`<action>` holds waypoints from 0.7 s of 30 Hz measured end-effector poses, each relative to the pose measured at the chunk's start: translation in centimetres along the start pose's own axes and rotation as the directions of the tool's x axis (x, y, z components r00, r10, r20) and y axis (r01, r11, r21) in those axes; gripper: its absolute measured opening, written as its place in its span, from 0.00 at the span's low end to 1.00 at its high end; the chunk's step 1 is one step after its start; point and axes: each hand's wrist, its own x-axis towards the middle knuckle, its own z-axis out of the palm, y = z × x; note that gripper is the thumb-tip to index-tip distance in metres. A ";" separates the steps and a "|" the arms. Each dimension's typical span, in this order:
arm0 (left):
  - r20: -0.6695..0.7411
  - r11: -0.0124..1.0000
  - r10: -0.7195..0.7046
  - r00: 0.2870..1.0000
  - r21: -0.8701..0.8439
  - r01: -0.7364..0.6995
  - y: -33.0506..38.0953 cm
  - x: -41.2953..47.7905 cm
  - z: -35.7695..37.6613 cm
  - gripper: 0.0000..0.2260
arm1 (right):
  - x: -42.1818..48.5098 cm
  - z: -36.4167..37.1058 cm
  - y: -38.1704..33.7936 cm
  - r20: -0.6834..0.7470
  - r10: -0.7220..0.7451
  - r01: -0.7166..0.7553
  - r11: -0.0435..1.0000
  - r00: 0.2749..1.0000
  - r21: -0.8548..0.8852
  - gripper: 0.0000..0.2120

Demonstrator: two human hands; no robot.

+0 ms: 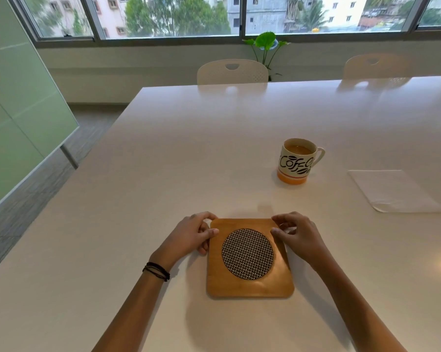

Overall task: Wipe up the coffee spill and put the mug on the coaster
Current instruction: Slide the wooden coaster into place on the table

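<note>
White table [163,161], mug [296,162] holding coffee [298,149], beyond coaster [249,260]

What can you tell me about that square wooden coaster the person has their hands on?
The coaster is a square of light brown wood with rounded corners and a round inset of black-and-white woven mesh in its middle. It lies flat on the white table, near the person. The left hand touches its left edge and the right hand its right edge, both towards the far corners. Nothing stands on it; the mug sits apart, farther back and to the right.
</note>
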 end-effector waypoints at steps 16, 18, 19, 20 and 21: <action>0.130 0.942 -0.087 0.988 0.333 0.039 1.7 1.5 -0.7 0.11 | 3.1 -4.5 0.7 -0.032 0.034 -0.032 0.998 0.999 0.050 0.12; 0.083 0.913 0.028 0.996 0.403 -0.060 2.6 2.2 -1.0 0.12 | 3.9 -5.7 0.8 -0.039 0.027 -0.025 0.998 0.999 0.059 0.13; 0.057 0.903 0.111 0.992 0.412 -0.125 3.2 2.7 -1.1 0.12 | 4.4 -6.3 0.8 -0.044 0.028 -0.025 0.997 0.999 0.068 0.13; 0.033 0.896 0.189 0.981 0.404 -0.186 3.9 3.3 -1.2 0.12 | 5.0 -6.8 0.9 -0.053 0.034 -0.029 0.996 0.998 0.080 0.14; 0.010 0.889 0.255 0.967 0.390 -0.239 4.6 4.1 -1.1 0.12 | 5.5 -7.3 0.9 -0.066 0.043 -0.037 0.995 0.997 0.089 0.15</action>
